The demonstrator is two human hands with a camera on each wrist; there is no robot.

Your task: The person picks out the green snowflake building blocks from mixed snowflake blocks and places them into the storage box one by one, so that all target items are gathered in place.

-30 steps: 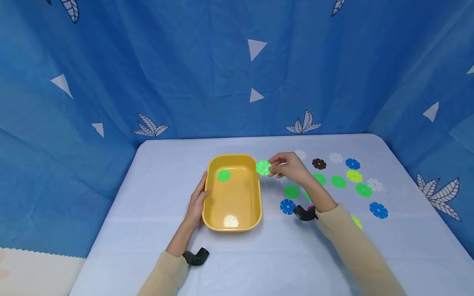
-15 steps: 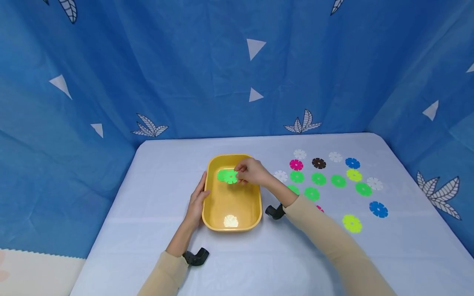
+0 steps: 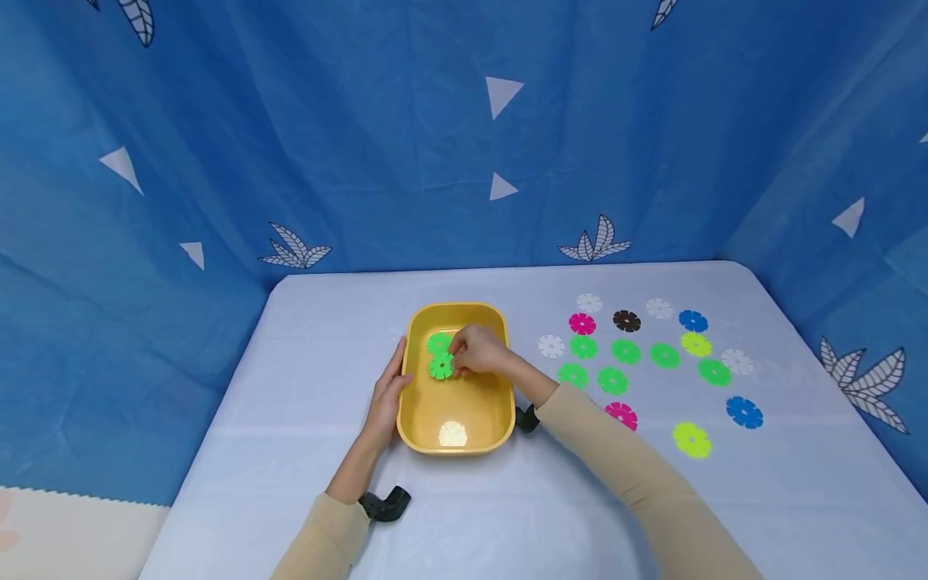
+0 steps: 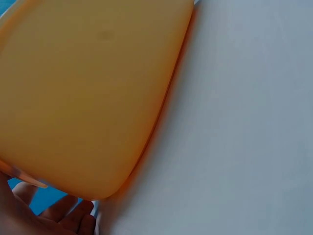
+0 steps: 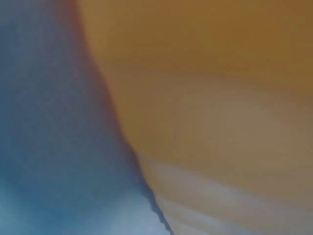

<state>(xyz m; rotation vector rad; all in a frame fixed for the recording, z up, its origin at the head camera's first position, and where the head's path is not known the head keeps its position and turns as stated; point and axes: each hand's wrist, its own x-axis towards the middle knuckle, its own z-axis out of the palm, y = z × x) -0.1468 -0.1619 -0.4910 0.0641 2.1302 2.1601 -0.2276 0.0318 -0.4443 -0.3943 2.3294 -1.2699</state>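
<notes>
A yellow plastic tray (image 3: 455,411) stands on the table, its near wall filling much of the left wrist view. My left hand (image 3: 384,399) grips its left side, thumb over the rim and fingers along the outside. Inside the tray, my right hand (image 3: 478,350) pinches a green notched plastic disc (image 3: 441,367) between thumb and fingers. Just beyond lies a second green disc (image 3: 438,342), touching or overlapped by the held one. A pale round patch (image 3: 453,434) shows near the tray's front; whether disc or glare, I cannot tell. The right wrist view is blurred, showing only the tray wall (image 5: 205,44).
Right of the tray, several loose discs lie spread on the white table: green (image 3: 627,351), blue (image 3: 744,412), yellow (image 3: 692,440), pink (image 3: 582,324), white (image 3: 552,346) and a dark brown disc (image 3: 627,321). A blue patterned curtain (image 3: 435,161) hangs behind the table.
My right hand has carried the green disc leftward over the rim into the tray, then slightly nearer, below the other green disc. My left hand stays on the tray.
</notes>
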